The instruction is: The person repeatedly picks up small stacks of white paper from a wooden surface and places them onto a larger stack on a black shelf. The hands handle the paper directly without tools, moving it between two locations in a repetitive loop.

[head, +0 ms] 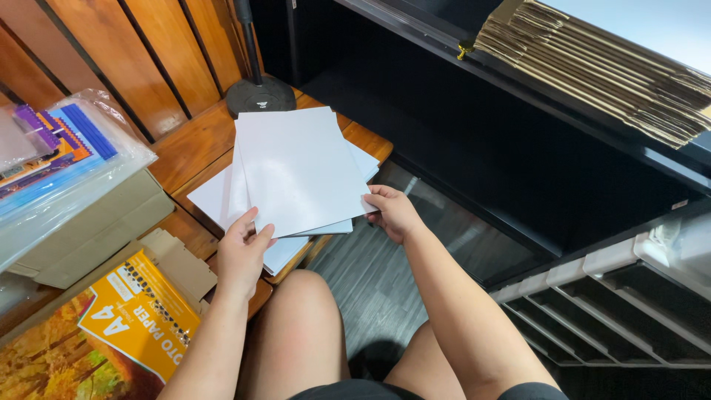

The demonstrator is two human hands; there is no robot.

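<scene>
A loose stack of plain white sheets (296,167) lies fanned out on a low wooden bench (196,144). My left hand (241,252) grips the near left edge of the sheets, thumb on top. At the near right corner my right hand (392,211) pinches the topmost sheet. Both forearms reach out over my bare knees, which fill the bottom of the view.
A round black stand base (259,92) stands behind the sheets. At left sit an orange paper package (141,315), a cardboard box (96,222) and plastic-wrapped coloured items (63,152). Flattened cardboard (615,70) lies on a black shelf at right, above grey slotted trays (622,304).
</scene>
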